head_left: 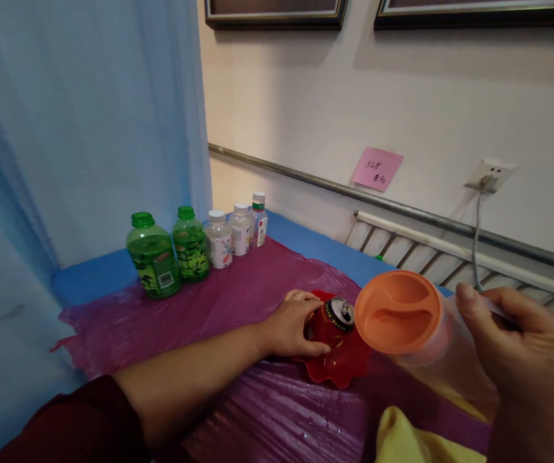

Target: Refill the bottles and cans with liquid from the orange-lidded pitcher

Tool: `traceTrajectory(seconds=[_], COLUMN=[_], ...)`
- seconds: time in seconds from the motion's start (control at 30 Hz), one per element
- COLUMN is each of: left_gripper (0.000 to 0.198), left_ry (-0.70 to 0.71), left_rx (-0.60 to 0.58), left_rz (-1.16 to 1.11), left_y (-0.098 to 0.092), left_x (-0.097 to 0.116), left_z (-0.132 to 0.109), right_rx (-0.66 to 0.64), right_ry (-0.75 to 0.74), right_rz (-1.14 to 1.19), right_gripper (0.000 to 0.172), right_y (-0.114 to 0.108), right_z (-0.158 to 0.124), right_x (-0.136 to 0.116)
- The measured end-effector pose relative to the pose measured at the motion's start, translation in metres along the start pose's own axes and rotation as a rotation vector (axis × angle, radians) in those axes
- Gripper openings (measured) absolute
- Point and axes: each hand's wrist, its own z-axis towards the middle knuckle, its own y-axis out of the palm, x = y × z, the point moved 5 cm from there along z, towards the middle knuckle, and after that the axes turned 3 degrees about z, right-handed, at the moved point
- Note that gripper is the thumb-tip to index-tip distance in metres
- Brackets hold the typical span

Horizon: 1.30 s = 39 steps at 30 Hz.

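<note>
A red drink can [327,326] with an opened top leans slightly within a red wavy-edged dish [338,374]. My left hand [292,326] is wrapped around the can's side, thumb toward me and fingers behind it. On the right, my right hand [530,347] grips a clear plastic pitcher [464,350] by its handle side. The pitcher is tipped on its side, and its orange lid [399,289] faces the can, close to the can's rim. Whether any liquid is leaving the pitcher, I cannot tell.
Two green-capped bottles [154,260] and several smaller white-capped bottles [219,241] line the back left. A purple plastic sheet [238,292] with water drops covers the blue surface [300,235]. A yellow cloth [412,440] lies in front. Behind are a metal rail [296,172] and a plugged cable [477,238].
</note>
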Motion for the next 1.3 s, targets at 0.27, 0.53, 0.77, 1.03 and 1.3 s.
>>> traceTrajectory(seconds=[0.27,0.53,0.77,1.03,1.3], left_gripper=[0.077,0.082,0.076,0.073,0.072], left_ry=[0.001,0.021,0.038,0.024,0.024], left_rx=[0.012,-0.013,-0.013,0.003,-0.004], left_rz=[0.014,-0.004,-0.001,0.036,0.036], left_y=[0.0027,0.0064,0.0066,0.0061,0.0062], left_x=[-0.0037,-0.0038,-0.0048,-0.0063,-0.0062], left_z=[-0.0007,-0.0014,-0.0002,0.001,0.0011], right_rx=[0.018,0.012,-0.006,0.003,0.003], right_ry=[-0.027,-0.037,-0.032,-0.036,-0.022], right_rz=[0.009,-0.005,0.016,-0.008,0.024], right_gripper=[0.042,0.044,0.043,0.041,0.038], right_y=[-0.0002,0.0002,-0.0017,-0.0003,-0.001], right_z=[0.0004,-0.0014,-0.0039,-0.0034,-0.0052], right_x=[-0.0022,-0.003,0.0,-0.0022,0.0003])
